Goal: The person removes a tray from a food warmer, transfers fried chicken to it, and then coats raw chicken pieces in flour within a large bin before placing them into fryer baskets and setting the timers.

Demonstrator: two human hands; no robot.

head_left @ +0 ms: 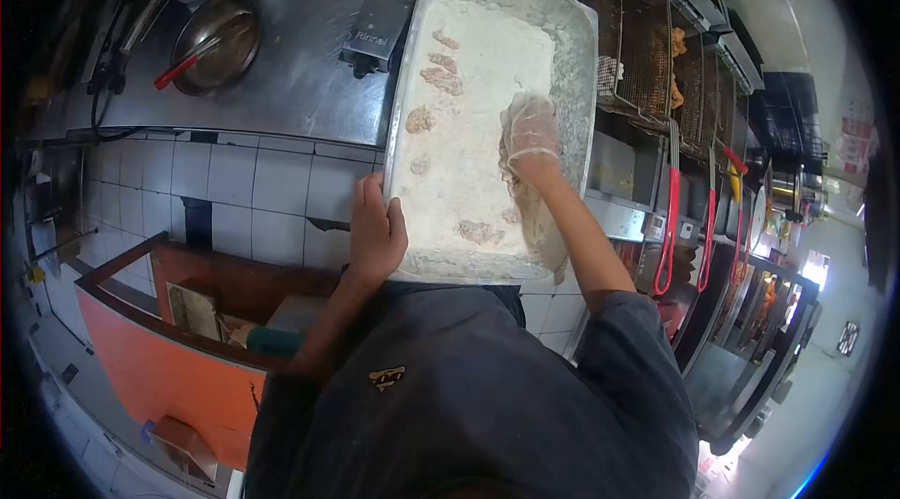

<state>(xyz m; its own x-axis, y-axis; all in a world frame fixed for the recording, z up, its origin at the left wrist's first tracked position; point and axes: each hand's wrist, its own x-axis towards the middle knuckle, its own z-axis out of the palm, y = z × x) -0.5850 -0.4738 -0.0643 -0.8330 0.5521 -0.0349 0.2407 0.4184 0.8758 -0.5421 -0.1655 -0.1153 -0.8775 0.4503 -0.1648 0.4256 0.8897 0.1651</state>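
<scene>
A large pale tray (405, 114) of white flour reaches out in front of my body. My bare left hand (375, 234) grips its left side near the front corner, thumb up by the rim. Inside the tray, my right hand (532, 128) wears a clear plastic glove and presses down at the right of the flour. Its fingertips are hidden. Dark, flour-dusted pieces show along that hand's left edge. Several coated pieces of what looks like raw meat (441, 79) lie down the tray's left side. Another coated piece (480, 232) rests close to the front wall.
On the steel counter (300, 58) at left sits a metal bowl (216, 41) with a red-handled tool. A Rinnai-marked unit (377, 30) stands beside the tray. Wire fry baskets (647, 49) with red handles (667, 227) are at right, some holding fried pieces (677, 68). An orange panel (169, 340) is lower left.
</scene>
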